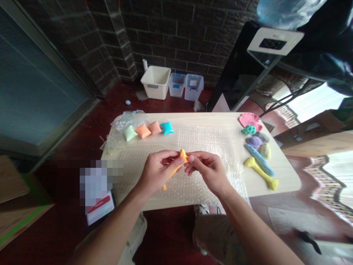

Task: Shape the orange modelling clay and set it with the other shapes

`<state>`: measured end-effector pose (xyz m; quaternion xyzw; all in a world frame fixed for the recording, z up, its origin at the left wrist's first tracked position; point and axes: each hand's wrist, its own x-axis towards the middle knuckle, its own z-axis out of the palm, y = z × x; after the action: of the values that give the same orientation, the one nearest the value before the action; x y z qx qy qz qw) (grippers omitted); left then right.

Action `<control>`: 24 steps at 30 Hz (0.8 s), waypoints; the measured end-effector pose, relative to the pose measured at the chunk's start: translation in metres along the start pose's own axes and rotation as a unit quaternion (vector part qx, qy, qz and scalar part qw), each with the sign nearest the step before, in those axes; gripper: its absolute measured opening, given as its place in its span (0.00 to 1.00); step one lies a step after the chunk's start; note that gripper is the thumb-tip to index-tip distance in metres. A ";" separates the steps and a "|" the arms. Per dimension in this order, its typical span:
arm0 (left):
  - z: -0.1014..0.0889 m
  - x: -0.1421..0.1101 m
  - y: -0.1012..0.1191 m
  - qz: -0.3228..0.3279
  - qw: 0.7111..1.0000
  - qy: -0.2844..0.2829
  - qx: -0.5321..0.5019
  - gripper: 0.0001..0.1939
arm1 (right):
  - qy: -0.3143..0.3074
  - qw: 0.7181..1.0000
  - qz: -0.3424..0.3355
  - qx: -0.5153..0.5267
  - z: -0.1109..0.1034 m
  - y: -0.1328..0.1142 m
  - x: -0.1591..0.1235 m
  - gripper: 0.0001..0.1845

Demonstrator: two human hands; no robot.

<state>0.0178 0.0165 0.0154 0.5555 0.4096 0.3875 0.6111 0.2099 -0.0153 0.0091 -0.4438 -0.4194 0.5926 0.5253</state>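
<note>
An orange piece of modelling clay [183,155] is pinched between my two hands above the bubble wrap. It has a thick knobbed upper end, and a long thin part slants down to the left, passing partly behind my fingers. My left hand [160,166] grips it with thumb and fingers from the left. From the right, my right hand [206,166] pinches the edge of the knobbed end between thumb and forefinger. Beneath both hands lies the bubble wrap [217,141] on the pale wooden table [286,176].
Green [129,133], orange [143,130], pink [155,127] and blue clay packets [167,128] lie at the back left beside clear plastic bags [129,119]. Shaped clay pieces line the right side, including a yellow bone shape [261,173] and a blue stick [259,159]. Bins [156,82] stand beyond the table.
</note>
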 end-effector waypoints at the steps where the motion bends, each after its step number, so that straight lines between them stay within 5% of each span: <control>1: 0.000 0.000 -0.001 -0.013 1.000 -0.005 -0.003 0.17 | -0.001 1.000 -0.001 -0.011 -0.001 0.001 0.000 0.18; 7: 0.000 0.003 -0.002 -0.122 0.988 -0.017 -0.097 0.22 | 0.010 0.993 -0.066 -0.098 -0.006 0.008 -0.002 0.16; 12: -0.003 0.005 0.001 -0.198 0.962 -0.037 -0.183 0.21 | -0.005 0.956 -0.154 -0.248 -0.010 -0.001 -0.007 0.09; 18: -0.004 0.004 -0.001 -0.215 0.957 -0.047 -0.188 0.22 | -0.033 0.968 -0.117 -0.219 -0.010 -0.005 -0.008 0.16; 24: -0.001 0.004 -0.003 -0.191 0.965 -0.053 -0.173 0.24 | -0.012 0.959 -0.132 -0.250 -0.009 -0.003 -0.010 0.12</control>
<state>0.0182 0.0209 0.0124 0.3727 0.4014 0.2985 0.7816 0.2196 -0.0243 0.0106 -0.4943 -0.6151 0.4001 0.4661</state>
